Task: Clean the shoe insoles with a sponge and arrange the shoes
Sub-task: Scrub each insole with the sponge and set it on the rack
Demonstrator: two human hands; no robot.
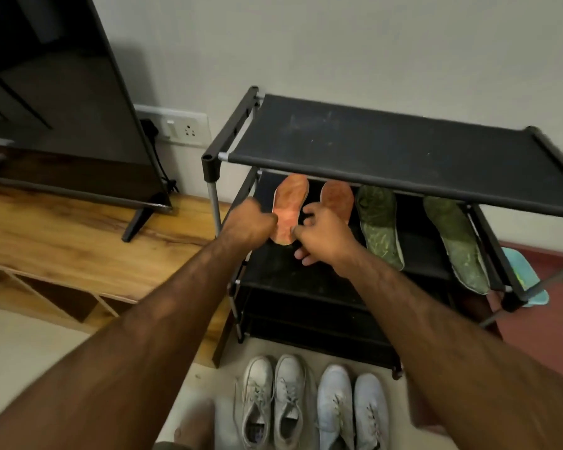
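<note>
Two orange insoles lean side by side on the second shelf of a black shoe rack [387, 147]. My left hand [251, 222] grips the left edge of the left orange insole [288, 203]. My right hand [325, 235] has curled fingers at that insole's heel on the right side, and it covers the heel of the right orange insole [338, 194]. Two green insoles [379, 222] [455, 241] lie further right on the same shelf. On the floor in front of the rack stand a grey-white pair of shoes [273, 401] and a pale blue-white pair [351, 407]. No sponge shows.
The rack's top shelf overhangs the insoles. A wooden TV unit [78, 241] with a television [62, 102] stands to the left, and a wall socket [182, 126] sits behind it. A light blue item [527, 280] lies on the floor right of the rack.
</note>
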